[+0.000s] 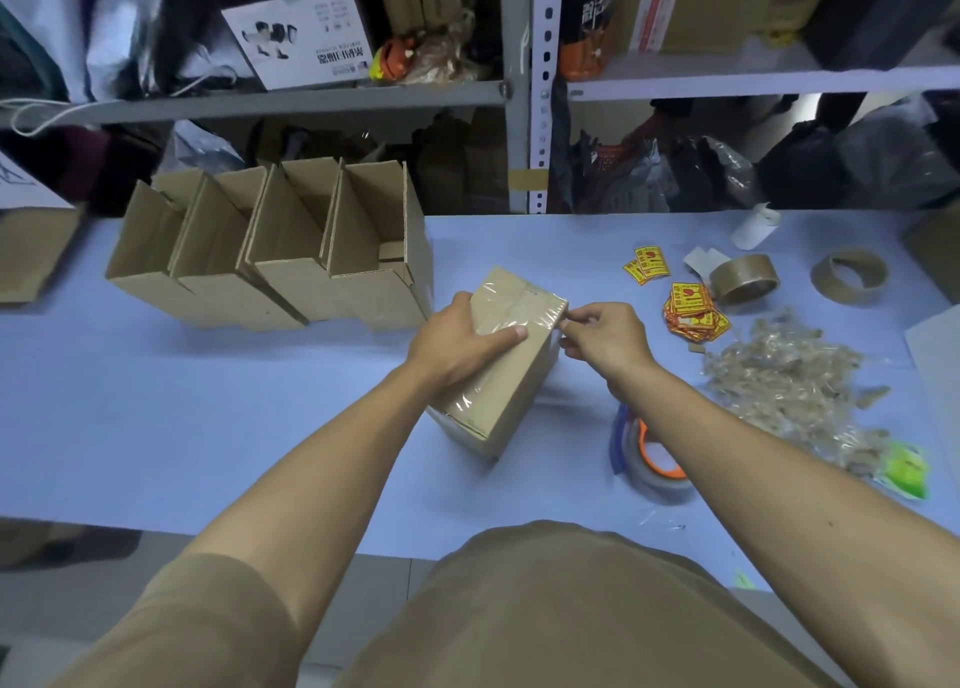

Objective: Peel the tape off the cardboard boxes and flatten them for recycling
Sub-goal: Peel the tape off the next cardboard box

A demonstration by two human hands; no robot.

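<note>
- At the left edge of the frame, a plain brown cardboard carton (28, 251) sits on the pale blue table top (182, 427), cut off by the border.
- In the upper left of the table, four open brown cardboard boxes (270, 251) stand in a row, touching each other, with their flaps up.
- In the middle of the frame, the small closed brown cardboard box wrapped in clear tape (506, 355) stands tilted on the table, just right of the open row.
- The left hand (457, 342) grips this box from its left side, the thumb lying across the taped top face.
- The right hand (605, 336) is at the upper right corner of the box; its fingertips pinch at the tape edge there, but the tape strip itself is too small to see clearly.
- Below the right forearm lies a tape roll with an orange core (657, 464).
- To the right are yellow and red stickers (693, 311), a brown tape roll (743, 277) and an empty brown cardboard ring (849, 274).
- In the lower right lies a heap of crumpled clear tape pieces (789, 381), with a small green packet (904, 472) just beside it.
</note>
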